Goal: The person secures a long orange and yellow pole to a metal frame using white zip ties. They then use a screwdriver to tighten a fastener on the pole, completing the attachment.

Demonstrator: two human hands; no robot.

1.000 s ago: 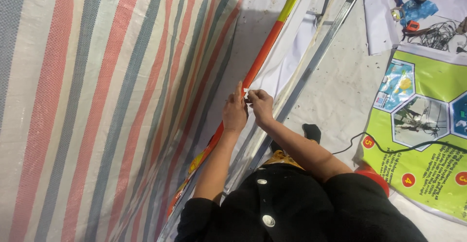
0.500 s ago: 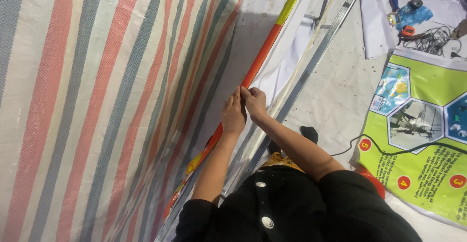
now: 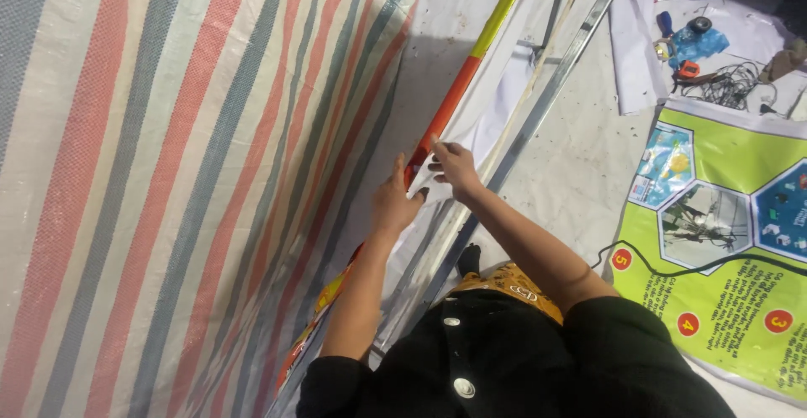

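Observation:
My left hand (image 3: 393, 204) and my right hand (image 3: 455, 166) meet at the edge of a banner sheet with an orange and yellow strip (image 3: 458, 90) along it. Both pinch a fold of the white sheet (image 3: 423, 184) between them, beside the orange part of the strip. A large tarp with red, grey and white stripes (image 3: 168, 174) hangs to the left, right behind the strip. My black sleeves and chest fill the bottom of the view.
A metal frame bar (image 3: 551, 86) runs diagonally on the floor to the right of my hands. A green printed banner (image 3: 723, 241) lies on the right with a black cable (image 3: 672, 267) across it. Tools and tangled wires (image 3: 698, 48) lie top right.
My hands have shifted slightly up and right along the strip. The right hand now pulls a white fold away from the orange edge, and the camera has tilted.

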